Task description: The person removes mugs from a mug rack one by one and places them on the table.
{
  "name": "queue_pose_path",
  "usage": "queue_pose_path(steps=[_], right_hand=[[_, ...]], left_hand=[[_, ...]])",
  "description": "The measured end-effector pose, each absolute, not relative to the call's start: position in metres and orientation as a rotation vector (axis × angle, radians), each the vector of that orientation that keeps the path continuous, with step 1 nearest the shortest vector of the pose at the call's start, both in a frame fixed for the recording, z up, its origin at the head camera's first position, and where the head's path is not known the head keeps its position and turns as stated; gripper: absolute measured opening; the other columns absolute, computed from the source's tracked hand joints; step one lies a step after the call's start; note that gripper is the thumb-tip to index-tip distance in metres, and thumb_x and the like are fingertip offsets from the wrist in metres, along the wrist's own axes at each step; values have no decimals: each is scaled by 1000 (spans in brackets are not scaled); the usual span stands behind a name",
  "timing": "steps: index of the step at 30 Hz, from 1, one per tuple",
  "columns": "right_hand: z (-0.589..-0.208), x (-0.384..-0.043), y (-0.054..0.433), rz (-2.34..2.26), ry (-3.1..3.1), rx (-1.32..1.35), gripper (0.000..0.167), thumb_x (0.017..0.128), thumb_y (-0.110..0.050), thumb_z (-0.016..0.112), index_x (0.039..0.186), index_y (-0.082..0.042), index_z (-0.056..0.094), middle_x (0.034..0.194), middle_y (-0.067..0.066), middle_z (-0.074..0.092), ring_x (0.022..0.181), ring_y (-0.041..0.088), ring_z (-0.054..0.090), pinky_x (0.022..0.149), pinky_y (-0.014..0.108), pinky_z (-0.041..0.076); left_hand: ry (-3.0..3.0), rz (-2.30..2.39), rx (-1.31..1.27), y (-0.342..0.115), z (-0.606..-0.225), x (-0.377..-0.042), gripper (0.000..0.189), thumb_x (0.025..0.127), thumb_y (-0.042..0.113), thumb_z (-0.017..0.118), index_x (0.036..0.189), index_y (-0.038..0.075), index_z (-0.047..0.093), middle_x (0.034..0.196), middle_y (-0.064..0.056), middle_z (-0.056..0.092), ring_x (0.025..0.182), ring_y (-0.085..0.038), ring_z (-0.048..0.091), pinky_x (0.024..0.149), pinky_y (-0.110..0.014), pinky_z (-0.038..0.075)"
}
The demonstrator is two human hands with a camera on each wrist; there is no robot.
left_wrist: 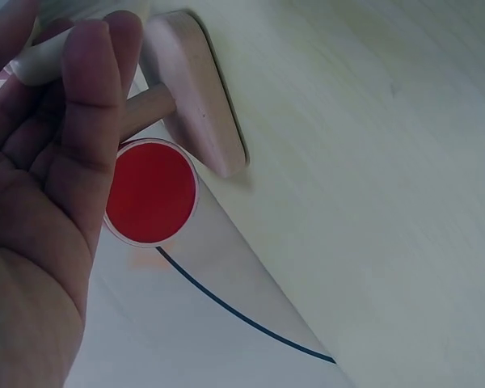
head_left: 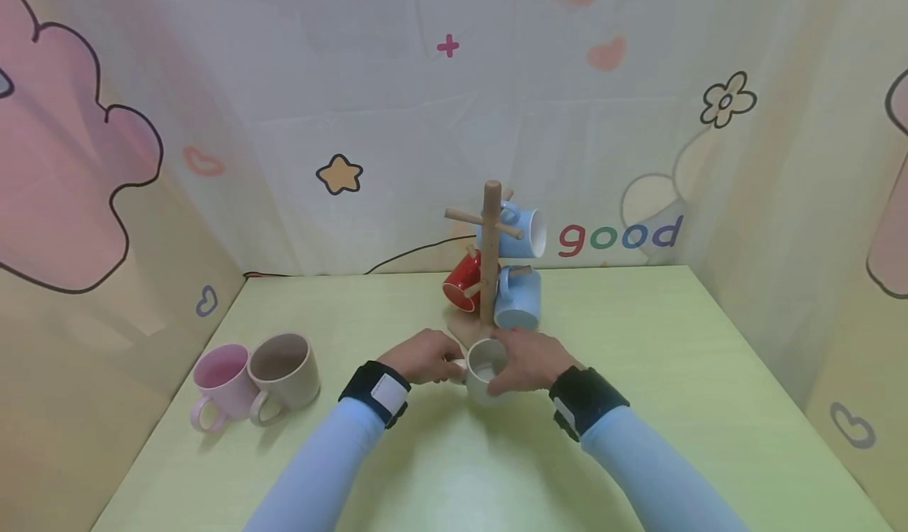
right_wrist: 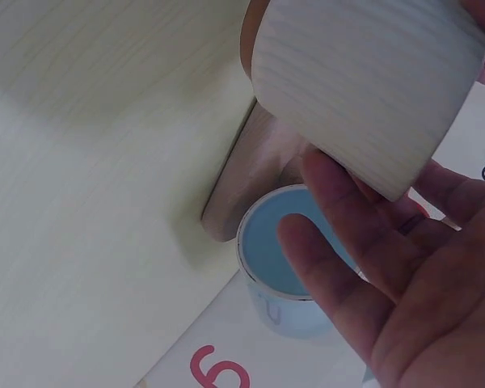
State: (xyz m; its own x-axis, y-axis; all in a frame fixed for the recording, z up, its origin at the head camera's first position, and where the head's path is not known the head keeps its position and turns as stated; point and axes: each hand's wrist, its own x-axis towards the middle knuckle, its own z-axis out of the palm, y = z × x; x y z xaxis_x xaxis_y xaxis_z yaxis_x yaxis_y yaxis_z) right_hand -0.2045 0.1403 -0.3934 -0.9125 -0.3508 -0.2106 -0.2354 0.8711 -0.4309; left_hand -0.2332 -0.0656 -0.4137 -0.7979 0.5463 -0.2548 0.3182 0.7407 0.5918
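The white mug point(head_left: 485, 368) sits just below the centre of the head view, in front of the wooden rack point(head_left: 491, 256), between both hands. The left hand point(head_left: 426, 356) pinches its handle point(head_left: 459, 366) with fingers nearly closed; the right hand point(head_left: 534, 361) grips the far side, thumb at the rim, its other fingers partly spread beneath in the right wrist view. That loose spread could let the mug tip or slide if the handle pinch slackened. Lifted carelessly, it might also knock the lower blue mug point(head_left: 519, 303) or the tilted red mug point(head_left: 461, 281), both hanging close behind, and perhaps jolt the rack. Both forearms rise from the bottom of the frame over the table point(head_left: 653, 453) and converge on the mug, hands turned inward.
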Motion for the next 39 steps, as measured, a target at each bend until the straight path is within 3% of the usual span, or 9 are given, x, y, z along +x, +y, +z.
queue_pose_path(steps=[14, 24, 39], right_hand=[[-395, -206, 142, -676, 2739, -431, 75, 68, -35, 90, 133, -19, 55, 116, 3, 60, 104, 25, 54, 89, 47, 50], [-396, -207, 142, -712, 2764, -457, 75, 70, -33, 88, 134, -17, 53, 118, 6, 58, 104, 26, 54, 87, 49, 51], [-396, -207, 151, -811, 2805, -424, 76, 74, -39, 87, 135, -11, 52, 122, 7, 61, 108, 28, 57, 96, 53, 47]], left_hand=[[2531, 846, 722, -73, -418, -235, 11, 93, 21, 72, 99, 14, 77, 80, 0, 69, 73, -18, 60, 68, -31, 52], [2577, 891, 691, -76, -420, -231, 14, 93, 25, 72, 99, 13, 74, 88, -12, 71, 74, -19, 58, 66, -31, 50], [2651, 1002, 568, -84, -420, -225, 16, 92, 21, 72, 100, 7, 74, 84, -4, 67, 73, -19, 58, 64, -30, 49]])
